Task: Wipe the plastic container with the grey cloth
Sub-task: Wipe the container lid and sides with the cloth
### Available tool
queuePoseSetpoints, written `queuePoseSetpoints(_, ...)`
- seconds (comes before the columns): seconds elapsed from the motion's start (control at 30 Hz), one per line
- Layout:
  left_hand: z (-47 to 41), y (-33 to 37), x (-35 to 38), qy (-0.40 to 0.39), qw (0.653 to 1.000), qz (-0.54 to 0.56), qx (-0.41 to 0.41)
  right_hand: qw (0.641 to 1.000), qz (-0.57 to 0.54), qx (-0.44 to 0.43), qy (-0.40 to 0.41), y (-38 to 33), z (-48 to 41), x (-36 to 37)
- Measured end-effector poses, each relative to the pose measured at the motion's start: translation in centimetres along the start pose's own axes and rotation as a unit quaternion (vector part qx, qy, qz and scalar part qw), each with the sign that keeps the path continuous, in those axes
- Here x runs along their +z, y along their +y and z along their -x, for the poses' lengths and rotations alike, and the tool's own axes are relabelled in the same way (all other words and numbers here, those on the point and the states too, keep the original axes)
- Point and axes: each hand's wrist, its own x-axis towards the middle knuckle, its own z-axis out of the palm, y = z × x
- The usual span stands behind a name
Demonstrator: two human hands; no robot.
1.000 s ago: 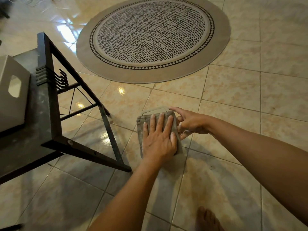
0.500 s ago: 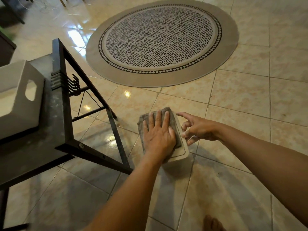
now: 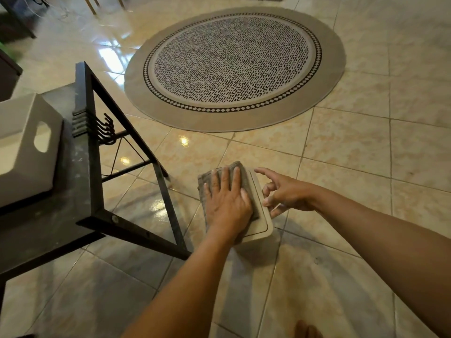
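Both hands on the job — left hand [image 3: 228, 203] flat on grey cloth [image 3: 220, 175], right hand [image 3: 284, 192] loosely spread beside plastic container [image 3: 262, 215] — cloth nudged leftward.

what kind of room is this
Probably a living area in a home: glossy tiled floor, a round patterned rug, and a dark table holding a white bin.
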Motion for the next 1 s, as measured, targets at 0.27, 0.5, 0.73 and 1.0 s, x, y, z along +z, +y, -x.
queuePoseSetpoints(0.27, 2.1, 2.3, 1.1, 0.001, 0.996, -0.042, 0.079, 1.000, 0.022, 0.009, -0.007, -0.4, -0.3, 0.0)
queuePoseSetpoints(0.5, 2.4, 0.6, 0.4, 0.025, 1.000, -0.005, 0.005, 0.999, 0.044, 0.007, 0.010, -1.2, -0.4, 0.1)
queuePoseSetpoints(0.73, 0.9, 1.0, 0.5, 0.015, 0.998, -0.023, 0.054, 0.998, 0.062, 0.005, 0.004, -1.6, -0.8, 0.0)
queuePoseSetpoints(1.0, 4.3, 2.3, 1.2, 0.003, 1.000, -0.020, 0.019, 0.999, 0.050, 0.003, -0.002, -1.3, -0.9, -0.2)
